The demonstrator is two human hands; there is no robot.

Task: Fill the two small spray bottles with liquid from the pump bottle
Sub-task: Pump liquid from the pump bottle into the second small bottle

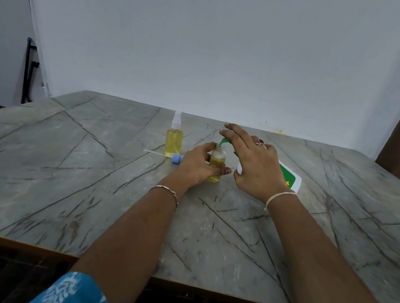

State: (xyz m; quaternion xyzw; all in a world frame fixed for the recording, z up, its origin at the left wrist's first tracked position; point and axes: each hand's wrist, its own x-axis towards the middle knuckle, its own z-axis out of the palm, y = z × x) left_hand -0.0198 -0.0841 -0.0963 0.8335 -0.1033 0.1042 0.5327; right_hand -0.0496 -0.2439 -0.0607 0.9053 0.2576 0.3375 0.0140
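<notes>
Open bottle (216, 163): part-filled with yellow liquid, left hand (196, 164) fingers wrapped round it.
Pump bottle (291, 178): right hand (255, 160) fingers straight, on its green pump head (223, 141).
Capped spray bottle (174, 138): yellow liquid, left.

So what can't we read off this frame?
Head view only:
- pump bottle: mostly behind the right hand; label too small to read, fill level unseen.
- open spray bottle: middle covered by the left hand.
- green nozzle: blurred, partly under the fingers; flow unclear.
</notes>
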